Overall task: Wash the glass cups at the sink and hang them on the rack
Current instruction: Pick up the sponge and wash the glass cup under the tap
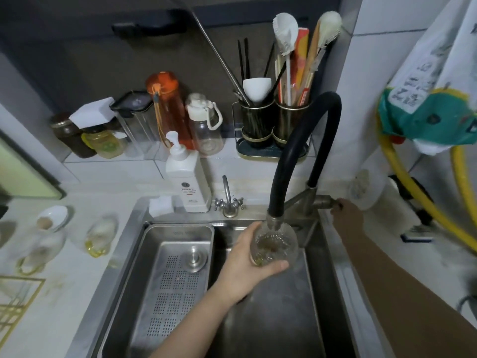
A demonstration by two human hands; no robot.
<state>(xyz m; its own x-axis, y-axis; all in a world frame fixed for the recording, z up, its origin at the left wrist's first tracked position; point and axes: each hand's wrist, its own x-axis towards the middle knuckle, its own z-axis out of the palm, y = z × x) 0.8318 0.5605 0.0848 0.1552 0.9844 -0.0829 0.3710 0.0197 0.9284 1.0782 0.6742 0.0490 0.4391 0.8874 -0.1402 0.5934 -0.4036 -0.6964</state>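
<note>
Stainless steel makes up the sink, the largest thing in view, with a perforated drain tray seated in its left half. Over the right half arches a black hose faucet, its metal nozzle pointing down into the mouth of a glass cup. White countertop lies to the left, carrying three more glasses lying near the sink edge and the corner of a gold wire rack at the lower left. A white soap dispenser stands on the sink's back ledge, beside a small two-handled tap.

The left hand holds the glass cup just under the nozzle, above the right basin: fingers curl round its far-left side and the thumb presses along its lower wall, clamped on the glass. The cup is tilted toward the camera, with something brownish and yellowish inside, though blur makes it hard to say what.

The right hand reaches to the faucet's metal side handle; its fingertips touch the handle's end, seemingly closed round it.
</note>
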